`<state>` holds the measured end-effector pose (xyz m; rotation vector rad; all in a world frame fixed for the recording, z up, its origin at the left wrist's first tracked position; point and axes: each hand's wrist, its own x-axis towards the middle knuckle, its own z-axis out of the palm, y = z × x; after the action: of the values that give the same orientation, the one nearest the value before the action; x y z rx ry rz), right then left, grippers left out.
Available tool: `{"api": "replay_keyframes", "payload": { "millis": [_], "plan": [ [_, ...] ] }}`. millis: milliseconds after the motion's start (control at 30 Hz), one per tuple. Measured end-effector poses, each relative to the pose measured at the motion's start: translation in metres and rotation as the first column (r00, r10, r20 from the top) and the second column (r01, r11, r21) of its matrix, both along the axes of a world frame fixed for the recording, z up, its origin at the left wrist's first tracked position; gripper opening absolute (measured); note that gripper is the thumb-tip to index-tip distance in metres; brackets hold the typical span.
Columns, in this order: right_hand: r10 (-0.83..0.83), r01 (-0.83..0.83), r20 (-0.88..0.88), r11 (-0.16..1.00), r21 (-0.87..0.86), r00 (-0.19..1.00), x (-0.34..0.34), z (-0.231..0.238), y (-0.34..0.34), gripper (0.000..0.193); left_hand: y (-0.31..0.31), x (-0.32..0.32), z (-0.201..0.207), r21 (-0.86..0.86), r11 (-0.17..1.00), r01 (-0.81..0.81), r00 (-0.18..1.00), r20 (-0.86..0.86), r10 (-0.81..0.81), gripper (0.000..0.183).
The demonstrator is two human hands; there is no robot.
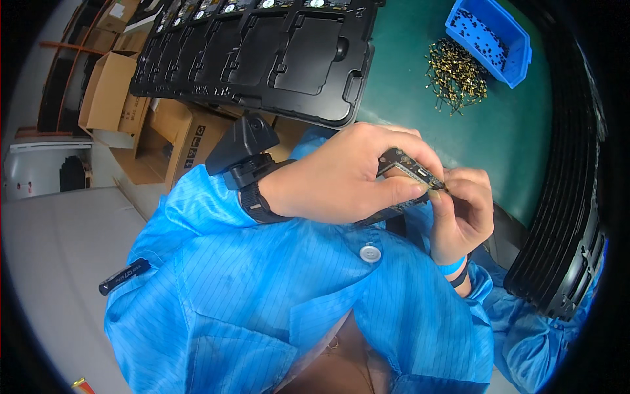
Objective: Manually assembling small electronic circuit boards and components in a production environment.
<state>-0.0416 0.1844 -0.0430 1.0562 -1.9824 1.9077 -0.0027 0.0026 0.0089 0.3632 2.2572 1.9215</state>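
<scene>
My left hand (pixel 348 174) is closed around a dark circuit board (pixel 410 166), which is tilted in front of my chest with its upper edge showing between thumb and fingers. At the board's right corner, my right hand (pixel 464 207) has thumb and forefinger pinched together. Whatever lies between those fingertips is too small and covered to make out. Beyond my hands, a pile of thin black cables with gold-coloured ends (pixel 456 77) lies on the green tabletop (pixel 400 98).
A blue bin (pixel 520 73) with small black pieces stands by the cable pile. To the left, a black moulded tray (pixel 308 59) carries boards along its far row. Stacked black trays (pixel 558 217) rise at the right. Open cardboard boxes (pixel 108 92) stand at the far left.
</scene>
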Motion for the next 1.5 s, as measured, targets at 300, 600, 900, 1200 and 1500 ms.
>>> {"api": "replay_keyframes", "payload": {
  "millis": [300, 600, 900, 1200, 1500],
  "plan": [
    [0.038, -0.029, 0.141, 0.998, -0.062, 0.989, 0.0038, -0.0012, -0.0045, 0.020, -0.0020, 0.0018, -0.0008, -0.024, 1.000, 0.001, 1.000, -0.013, -0.001, 0.020],
    [0.074, -0.050, 0.202, 0.992, -0.119, 0.977, 0.0040, -0.0039, -0.0061, 0.018, -0.0028, 0.0015, -0.0010, -0.053, 0.999, -0.004, 0.999, -0.045, 0.002, 0.019],
    [-0.003, 0.007, 0.073, 0.999, -0.051, 0.997, 0.0014, -0.0039, -0.0057, 0.020, -0.0005, 0.0013, -0.0032, -0.035, 0.999, -0.024, 0.999, -0.026, 0.023, 0.020],
    [-0.187, 0.195, -0.207, 0.981, 0.020, 0.960, 0.0012, -0.0056, -0.0026, 0.037, 0.0003, 0.0016, 0.0011, -0.016, 0.999, -0.042, 0.997, 0.060, 0.043, 0.021],
    [-0.103, 0.201, -0.514, 0.969, 0.140, 0.852, -0.0009, -0.0017, 0.0018, 0.035, -0.0010, 0.0013, 0.0018, -0.004, 0.998, -0.058, 0.997, 0.056, 0.058, 0.020]
  ]
}}
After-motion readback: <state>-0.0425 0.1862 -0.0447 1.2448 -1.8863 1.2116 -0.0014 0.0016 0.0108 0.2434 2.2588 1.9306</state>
